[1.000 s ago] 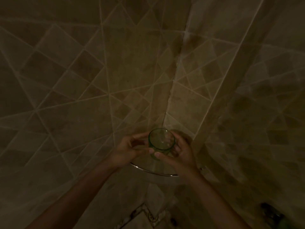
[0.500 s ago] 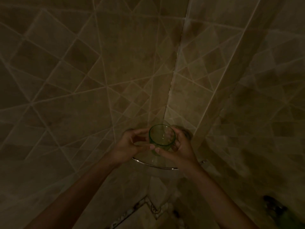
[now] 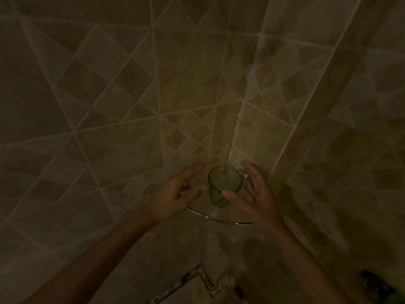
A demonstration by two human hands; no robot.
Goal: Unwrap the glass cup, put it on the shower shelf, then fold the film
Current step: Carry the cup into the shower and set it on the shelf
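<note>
The room is a dim shower corner, walled in beige tiles (image 3: 114, 119) laid partly on the diagonal, with pale grout lines; the two walls meet in a vertical seam (image 3: 243, 102) that runs down to a quarter-round clear shower shelf (image 3: 219, 218) edged by a thin bright metal rim. Far below the shelf, part of the floor shows with a patterned border, too dark to read in detail. The green glass cup (image 3: 223, 185) stands on the shelf close to the wall seam — upright, its long axis vertical and tilted only by the wide lens, its open mouth pointing up toward the camera so the round rim reads as a ring with the narrower base below it. The light is too low to show whether any film still clings to the cup, and no film can be made out elsewhere. The left hand (image 3: 175, 194) is just left of the cup, fingers spread and loose, gripping nothing, with a small gap between its fingertips and the glass. The right hand (image 3: 254, 194) is just right of the cup, also spread open — its thumb tip lies over the cup's near side in this view, and whether it touches the glass cannot be told; the other fingers stand clear behind the cup.
</note>
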